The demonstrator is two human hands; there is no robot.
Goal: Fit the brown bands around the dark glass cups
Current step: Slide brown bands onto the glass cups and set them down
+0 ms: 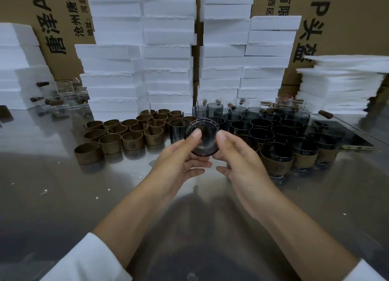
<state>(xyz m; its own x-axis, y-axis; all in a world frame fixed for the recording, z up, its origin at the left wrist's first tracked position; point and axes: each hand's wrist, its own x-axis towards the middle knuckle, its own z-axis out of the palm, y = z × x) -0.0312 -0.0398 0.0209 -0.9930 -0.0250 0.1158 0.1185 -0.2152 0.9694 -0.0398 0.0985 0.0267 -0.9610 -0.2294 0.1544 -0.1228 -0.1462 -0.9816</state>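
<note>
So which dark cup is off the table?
The dark glass cup held between the left hand and right hand, tipped toward the camera; every other cup stands upright on the table.

On my feed, a plain white fabric left sleeve (88, 259) and matching right sleeve (367, 271) end mid-forearm; left hand (181, 160) and right hand (242, 165) are bare, thumbnails short.

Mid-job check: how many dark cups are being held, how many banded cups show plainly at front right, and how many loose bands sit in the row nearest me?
Held dark cup: 1
Banded cups, front right: 3
Loose bands, nearest row: 4
Total: 8
</note>
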